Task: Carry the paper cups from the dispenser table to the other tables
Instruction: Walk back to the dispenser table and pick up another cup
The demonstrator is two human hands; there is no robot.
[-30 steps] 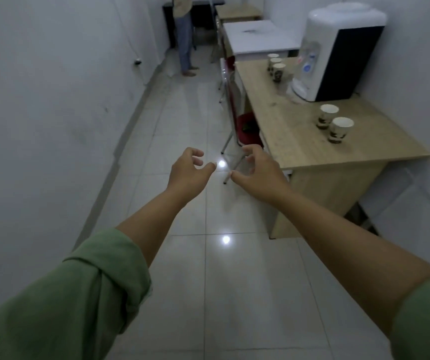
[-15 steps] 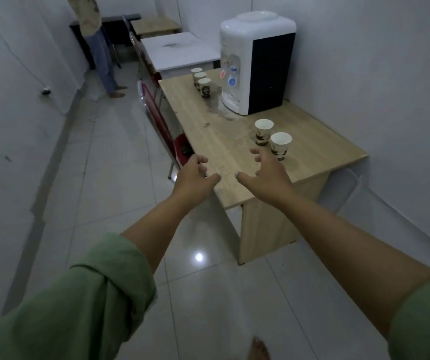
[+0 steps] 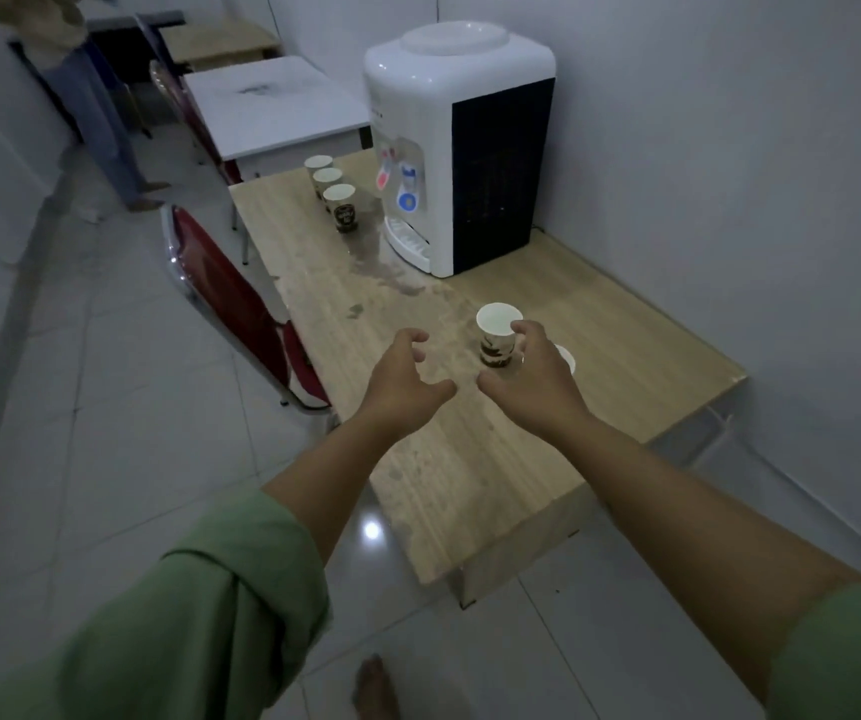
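A white water dispenser (image 3: 457,163) stands on a light wooden table (image 3: 641,335). Two paper cups are near its front: one (image 3: 497,332) upright, the other (image 3: 567,358) mostly hidden behind my right hand (image 3: 534,384). That hand hovers over the table with fingers spread, its fingertips level with the nearer cup's rim, holding nothing. My left hand (image 3: 405,384) is beside it, fingers curled apart and empty. Three more cups (image 3: 339,206) stand in a row left of the dispenser.
A red chair (image 3: 241,304) is pushed against the table's left side. Beyond are a white table (image 3: 272,103) and another wooden table (image 3: 217,41). A person (image 3: 90,106) stands at the far left. Walls close in on the right. My bare foot (image 3: 376,688) shows below.
I have moved closer to the dispenser table. Both hands have advanced from over the floor to above the tabletop, the right one now reaching the two near cups.
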